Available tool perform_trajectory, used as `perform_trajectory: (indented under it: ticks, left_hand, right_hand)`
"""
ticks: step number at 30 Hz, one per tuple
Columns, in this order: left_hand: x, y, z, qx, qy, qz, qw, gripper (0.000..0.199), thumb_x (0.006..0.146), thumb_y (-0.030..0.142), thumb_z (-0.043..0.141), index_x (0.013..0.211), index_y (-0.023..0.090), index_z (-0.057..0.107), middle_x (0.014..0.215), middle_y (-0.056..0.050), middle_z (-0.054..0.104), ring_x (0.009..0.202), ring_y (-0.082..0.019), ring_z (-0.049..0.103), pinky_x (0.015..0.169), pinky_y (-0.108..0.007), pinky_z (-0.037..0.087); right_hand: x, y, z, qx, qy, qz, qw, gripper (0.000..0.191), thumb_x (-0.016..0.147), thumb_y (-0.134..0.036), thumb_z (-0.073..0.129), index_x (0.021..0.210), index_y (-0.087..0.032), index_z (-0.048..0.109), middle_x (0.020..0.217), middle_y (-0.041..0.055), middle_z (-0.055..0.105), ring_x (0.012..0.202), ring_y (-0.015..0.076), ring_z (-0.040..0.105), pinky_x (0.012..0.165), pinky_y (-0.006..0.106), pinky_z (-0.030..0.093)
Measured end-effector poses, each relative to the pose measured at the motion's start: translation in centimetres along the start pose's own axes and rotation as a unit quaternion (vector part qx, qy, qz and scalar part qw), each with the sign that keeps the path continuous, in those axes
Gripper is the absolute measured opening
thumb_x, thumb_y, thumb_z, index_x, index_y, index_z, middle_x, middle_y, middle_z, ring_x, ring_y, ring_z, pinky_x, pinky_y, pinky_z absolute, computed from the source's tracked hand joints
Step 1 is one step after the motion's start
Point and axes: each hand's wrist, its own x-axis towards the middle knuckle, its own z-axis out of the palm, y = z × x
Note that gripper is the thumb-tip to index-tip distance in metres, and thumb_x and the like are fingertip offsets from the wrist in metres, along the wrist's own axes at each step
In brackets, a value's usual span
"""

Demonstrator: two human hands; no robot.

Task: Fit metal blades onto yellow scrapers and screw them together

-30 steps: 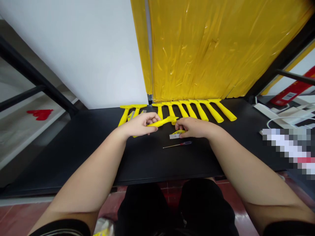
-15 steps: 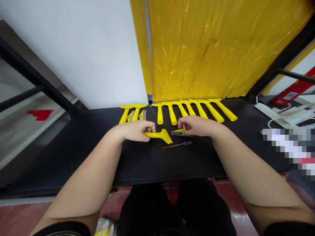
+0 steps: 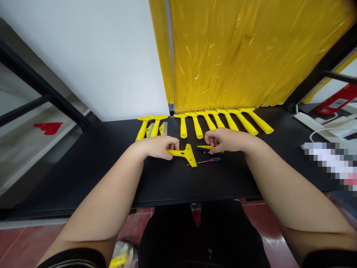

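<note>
Left hand [image 3: 157,147] closed around the handle of a yellow plastic scraper [image 3: 182,153]; the scraper lies on a black table [image 3: 83,175], its wide head to the right of the hand. Right hand [image 3: 224,140] sits just beyond the scraper's head, fingers half curled. Under its fingertips is a small yellow piece with a metal edge [image 3: 205,147]; contact or grip on this piece cannot be told. A slim screwdriver [image 3: 208,160] lies just right of the scraper's head. Farther out past the scraper runs a row of nine yellow scrapers [image 3: 196,126], handles toward the person. Metal blades [image 3: 163,128] lie among the row's left end, and yellow plastic sheeting [image 3: 223,56] hangs behind it. A white power strip [image 3: 306,121] sits well right of the scraper.
</note>
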Motion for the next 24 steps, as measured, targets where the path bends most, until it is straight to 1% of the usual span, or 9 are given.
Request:
perform_trajectory:
  ticks: [3,9,13,16,20,24]
  left_hand:
    - [0.1,-0.1,0.1,0.004,0.0,0.002,1.0,0.031,0.07,0.022,0.067,0.101,0.021,0.068,0.092,-0.001,0.066,0.08,-0.018,0.06,0.07,-0.028,0.043]
    - [0.1,0.0,0.2,-0.011,0.004,-0.002,1.0,0.028,0.071,0.021,0.067,0.099,0.021,0.067,0.092,-0.001,0.067,0.08,-0.017,0.06,0.069,-0.028,0.043]
    - [0.1,0.0,0.2,-0.011,0.005,0.005,1.0,0.026,0.07,0.02,0.067,0.097,0.021,0.066,0.092,-0.001,0.067,0.08,-0.017,0.059,0.069,-0.028,0.042]
    - [0.1,0.0,0.1,-0.012,0.002,-0.004,1.0,0.027,0.071,0.021,0.067,0.097,0.021,0.065,0.092,0.0,0.067,0.079,-0.017,0.059,0.068,-0.028,0.043]
    - [0.0,-0.1,0.0,-0.016,-0.004,-0.009,1.0,0.027,0.072,0.022,0.066,0.099,0.021,0.065,0.092,0.0,0.068,0.079,-0.017,0.062,0.066,-0.027,0.043]
    - [-0.3,0.1,-0.4,-0.025,-0.001,-0.001,1.0,0.025,0.074,0.025,0.066,0.099,0.02,0.066,0.089,-0.001,0.068,0.076,-0.016,0.061,0.065,-0.026,0.043]
  right_hand:
    - [0.0,0.1,-0.1,0.004,-0.004,0.0,1.0,0.024,0.076,-0.026,0.079,0.092,-0.023,0.062,0.092,0.0034,0.07,0.081,0.0203,0.064,0.069,0.033,0.048]
    - [-0.3,0.1,-0.6,-0.017,0.012,0.007,1.0,0.018,0.081,-0.029,0.075,0.097,-0.023,0.071,0.093,0.0041,0.071,0.077,0.019,0.062,0.066,0.033,0.046]
    - [-0.2,0.1,-0.5,-0.031,0.01,0.003,0.999,0.013,0.082,-0.026,0.073,0.095,-0.023,0.073,0.09,0.0033,0.07,0.073,0.0173,0.059,0.063,0.032,0.044]
    - [-0.1,0.1,-0.4,-0.032,0.01,-0.002,0.999,0.011,0.083,-0.026,0.073,0.094,-0.023,0.073,0.087,0.0025,0.069,0.071,0.0166,0.057,0.062,0.032,0.042]
    - [0.0,0.7,-0.7,0.007,0.042,-0.029,0.999,0.009,0.084,-0.029,0.074,0.089,-0.022,0.069,0.083,0.0015,0.067,0.07,0.0164,0.057,0.062,0.032,0.042]
    - [0.2,1.4,-0.8,0.11,0.042,-0.024,0.993,0.018,0.083,-0.035,0.077,0.091,-0.023,0.065,0.082,0.001,0.067,0.072,0.0181,0.064,0.066,0.032,0.047]
